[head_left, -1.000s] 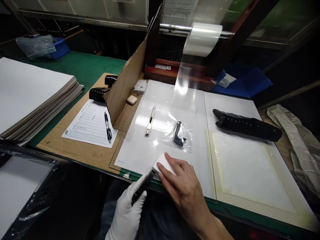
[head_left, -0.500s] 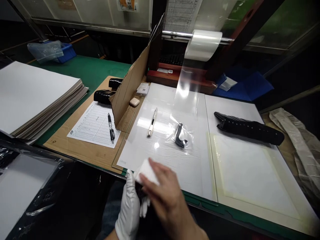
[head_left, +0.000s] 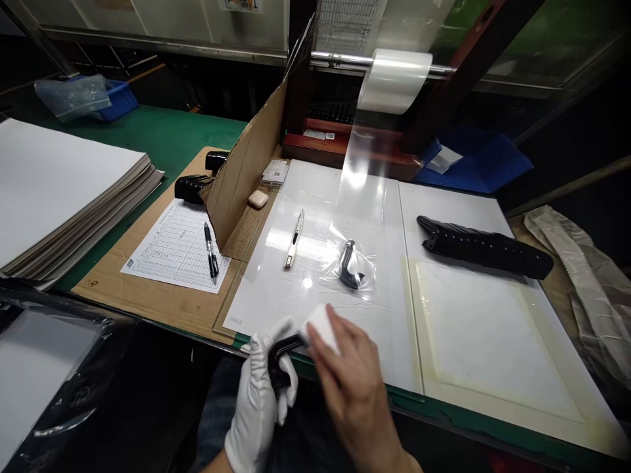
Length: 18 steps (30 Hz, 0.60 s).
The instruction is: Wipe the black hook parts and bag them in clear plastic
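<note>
- A blue plastic crate (head_left: 118, 105) sits at the far left of the green counter (head_left: 167, 131), with a clear plastic bag (head_left: 71, 97) draped over it; whatever is inside is hidden.
- A clear plastic pouch (head_left: 365, 282) lies flat on a white board (head_left: 379, 341) and holds a dark hook-shaped part (head_left: 346, 263). The part's stem runs roughly away from the person, and its near end bends to the right.
- The left hand (head_left: 256, 394), in a white glove, is clenched around a black angled part (head_left: 280, 355). This part is held in the air at the near edge of the white board, its long axis slanting up and to the right from the glove.
- The right hand (head_left: 355, 387), bare, grasps a white foam block (head_left: 321, 328) and presses it against the far end of the black angled part.
- A craft knife (head_left: 294, 240) lies on the white board, pointing towards the person, beside the pouch.
- A long black strip (head_left: 486, 256) lies further right on the board.
- A pen (head_left: 210, 249) rests on a printed form (head_left: 172, 253), beside a cardboard divider (head_left: 241, 164).
</note>
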Tool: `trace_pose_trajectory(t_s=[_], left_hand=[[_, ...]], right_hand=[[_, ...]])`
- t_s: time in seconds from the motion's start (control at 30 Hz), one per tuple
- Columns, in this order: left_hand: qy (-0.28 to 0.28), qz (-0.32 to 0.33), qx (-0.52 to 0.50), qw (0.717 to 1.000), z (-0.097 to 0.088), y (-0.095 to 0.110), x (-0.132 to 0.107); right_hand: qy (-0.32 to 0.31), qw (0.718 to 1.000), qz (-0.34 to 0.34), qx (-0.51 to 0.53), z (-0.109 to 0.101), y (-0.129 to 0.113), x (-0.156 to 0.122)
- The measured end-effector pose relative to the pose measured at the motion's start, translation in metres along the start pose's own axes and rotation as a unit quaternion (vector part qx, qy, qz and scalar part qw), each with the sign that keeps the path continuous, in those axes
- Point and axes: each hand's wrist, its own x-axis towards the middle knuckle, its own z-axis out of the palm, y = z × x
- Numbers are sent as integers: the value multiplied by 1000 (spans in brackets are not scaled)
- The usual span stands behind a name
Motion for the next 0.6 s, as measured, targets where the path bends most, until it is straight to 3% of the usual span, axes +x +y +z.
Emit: trace_pose_trajectory(t_s=[0.23, 0.4, 0.5, 0.6], left_hand=[[-9, -35, -1, 999, 5, -2, -4], [-7, 12, 46, 999, 8, 1, -7], [-46, -33, 58, 997, 3, 8, -6], [-125, -45, 56, 990, -11, 21, -1]], right_hand=[[36, 996, 55, -57, 5, -9, -10], [37, 996, 52, -55, 7, -4, -10], [57, 991, 102, -70, -2, 9, -11], [36, 980, 190, 50, -23, 17, -8]])
